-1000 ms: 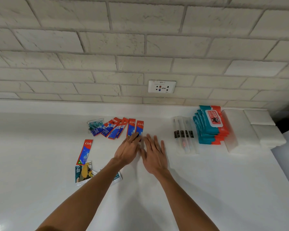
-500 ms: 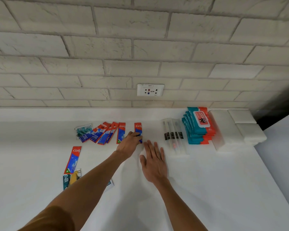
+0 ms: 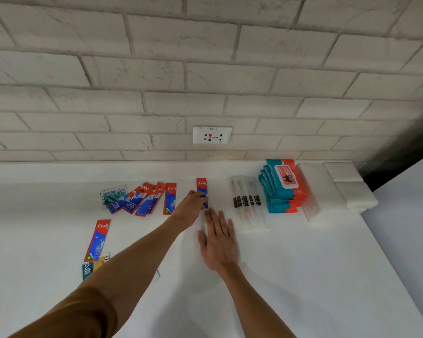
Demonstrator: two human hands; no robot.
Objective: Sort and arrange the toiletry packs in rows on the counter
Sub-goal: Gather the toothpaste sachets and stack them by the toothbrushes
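Toothpaste sachet (image 3: 202,184), long axis pointing away from us, pinched by our left grip (image 3: 189,206); right grip (image 3: 217,242) flat, released, just beside.

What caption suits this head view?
Left hand holds a toothpaste pack right of the fanned row; right hand rests flat on the counter.
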